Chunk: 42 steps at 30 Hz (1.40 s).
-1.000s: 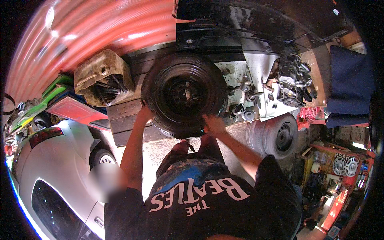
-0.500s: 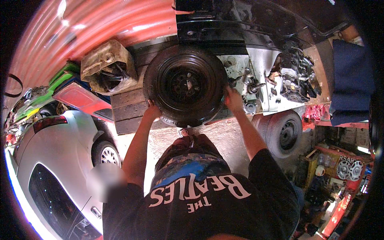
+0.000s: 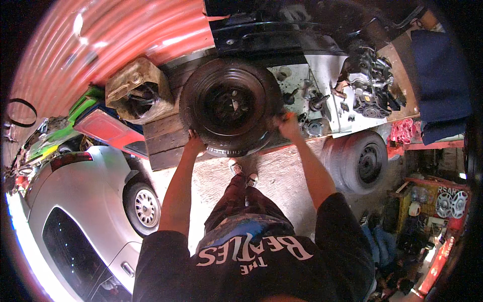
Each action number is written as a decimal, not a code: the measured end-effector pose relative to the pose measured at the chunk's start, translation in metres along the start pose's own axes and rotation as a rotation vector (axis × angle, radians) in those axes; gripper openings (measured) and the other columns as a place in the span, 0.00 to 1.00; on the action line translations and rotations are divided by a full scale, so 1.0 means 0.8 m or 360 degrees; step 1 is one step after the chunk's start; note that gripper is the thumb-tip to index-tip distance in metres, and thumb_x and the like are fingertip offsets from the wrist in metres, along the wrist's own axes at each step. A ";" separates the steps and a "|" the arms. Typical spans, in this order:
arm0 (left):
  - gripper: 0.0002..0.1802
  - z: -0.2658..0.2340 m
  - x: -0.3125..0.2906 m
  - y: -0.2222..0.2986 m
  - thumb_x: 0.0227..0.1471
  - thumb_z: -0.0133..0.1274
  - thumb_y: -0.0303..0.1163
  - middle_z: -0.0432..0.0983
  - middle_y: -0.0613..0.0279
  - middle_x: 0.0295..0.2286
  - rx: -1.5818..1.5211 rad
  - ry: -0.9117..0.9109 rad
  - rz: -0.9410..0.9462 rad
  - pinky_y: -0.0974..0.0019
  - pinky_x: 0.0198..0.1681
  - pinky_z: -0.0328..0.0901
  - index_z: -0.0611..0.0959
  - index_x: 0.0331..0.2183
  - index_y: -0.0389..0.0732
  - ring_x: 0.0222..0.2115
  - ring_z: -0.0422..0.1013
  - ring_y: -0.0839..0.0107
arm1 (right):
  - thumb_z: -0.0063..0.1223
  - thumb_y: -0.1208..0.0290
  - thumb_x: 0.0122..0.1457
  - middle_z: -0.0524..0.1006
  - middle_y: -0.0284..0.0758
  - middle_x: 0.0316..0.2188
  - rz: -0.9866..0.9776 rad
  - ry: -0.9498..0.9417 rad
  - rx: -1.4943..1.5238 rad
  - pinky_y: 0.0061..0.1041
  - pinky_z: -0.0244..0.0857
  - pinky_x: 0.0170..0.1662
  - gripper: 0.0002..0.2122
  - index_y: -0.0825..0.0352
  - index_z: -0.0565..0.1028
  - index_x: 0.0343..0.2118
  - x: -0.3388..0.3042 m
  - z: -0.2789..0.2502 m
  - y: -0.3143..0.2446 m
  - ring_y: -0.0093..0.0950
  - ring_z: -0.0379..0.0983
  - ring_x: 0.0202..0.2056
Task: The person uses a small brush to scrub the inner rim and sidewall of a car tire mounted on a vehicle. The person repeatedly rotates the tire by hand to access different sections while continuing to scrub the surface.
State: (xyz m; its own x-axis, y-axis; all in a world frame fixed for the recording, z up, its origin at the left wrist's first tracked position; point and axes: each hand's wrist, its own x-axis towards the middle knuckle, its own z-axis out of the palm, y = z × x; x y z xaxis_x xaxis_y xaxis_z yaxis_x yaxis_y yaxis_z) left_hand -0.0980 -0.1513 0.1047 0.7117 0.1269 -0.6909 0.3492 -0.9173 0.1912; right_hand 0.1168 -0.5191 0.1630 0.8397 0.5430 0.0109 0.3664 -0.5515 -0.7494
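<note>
I hold a black wheel with its tyre (image 3: 230,106) up in front of me, hub side facing the camera. My left hand (image 3: 193,142) grips its lower left edge. My right hand (image 3: 288,125) grips its right edge. The wheel hangs over a wooden bench (image 3: 161,136) and a white worktop (image 3: 347,118). My legs and shoes (image 3: 244,176) stand on the dirt floor below it.
A dirty box of parts (image 3: 138,93) sits on the bench at the left. An engine part (image 3: 370,85) lies on the white worktop. Two tyres (image 3: 359,161) lean under it. A silver car (image 3: 90,201) is at my left, a red corrugated wall (image 3: 115,40) behind.
I have lifted the wheel higher and shifted it slightly right toward the worktop. My right hand slid from the lower rim to the right side.
</note>
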 end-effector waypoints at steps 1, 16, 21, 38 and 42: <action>0.52 0.000 0.006 -0.001 0.54 0.47 0.58 0.26 0.32 0.63 0.0031 0.0026 0.0032 0.42 0.66 0.37 0.45 0.65 0.34 0.63 0.22 0.30 | 0.54 0.66 0.57 0.79 0.47 0.33 0.0035 0.0157 -0.0127 0.40 0.72 0.37 0.16 0.63 0.73 0.48 0.018 -0.009 0.012 0.47 0.77 0.37; 0.67 0.017 0.036 0.009 0.44 0.57 0.62 0.24 0.25 0.62 -0.0505 0.0548 -0.0569 0.41 0.66 0.28 0.40 0.62 0.24 0.64 0.24 0.32 | 0.54 0.63 0.60 0.77 0.41 0.25 -0.0460 -0.0251 -0.0252 0.37 0.70 0.33 0.10 0.67 0.75 0.32 -0.021 0.071 -0.052 0.42 0.76 0.29; 0.71 -0.007 0.027 -0.009 0.39 0.63 0.60 0.21 0.16 0.59 -0.0375 0.0340 -0.0578 0.30 0.62 0.26 0.41 0.62 0.22 0.59 0.20 0.19 | 0.54 0.68 0.55 0.78 0.44 0.26 -0.0238 0.0191 -0.0515 0.43 0.70 0.35 0.09 0.66 0.75 0.37 0.021 0.027 -0.061 0.48 0.75 0.31; 0.83 -0.081 0.010 0.020 0.25 0.76 0.47 0.11 0.33 0.61 -0.0330 0.0246 -0.0818 0.32 0.63 0.37 0.30 0.63 0.30 0.62 0.19 0.28 | 0.55 0.64 0.57 0.79 0.46 0.32 -0.0196 -0.0129 -0.0718 0.42 0.70 0.35 0.13 0.66 0.75 0.41 0.015 0.029 -0.084 0.47 0.77 0.33; 0.83 -0.088 0.013 0.030 0.25 0.76 0.48 0.12 0.35 0.62 -0.0325 0.0235 -0.0763 0.33 0.63 0.38 0.31 0.63 0.30 0.63 0.20 0.30 | 0.59 0.59 0.51 0.74 0.44 0.48 -0.0706 -0.0922 -0.0541 0.40 0.68 0.50 0.24 0.63 0.72 0.51 -0.056 0.088 -0.067 0.44 0.73 0.46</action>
State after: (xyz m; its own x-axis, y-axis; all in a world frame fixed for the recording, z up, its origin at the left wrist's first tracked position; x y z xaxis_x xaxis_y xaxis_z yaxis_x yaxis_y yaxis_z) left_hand -0.0389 -0.1452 0.1511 0.5162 0.5786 -0.6315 0.7569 -0.6532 0.0203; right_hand 0.0315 -0.4689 0.1564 0.2800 0.9475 -0.1547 0.7972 -0.3192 -0.5124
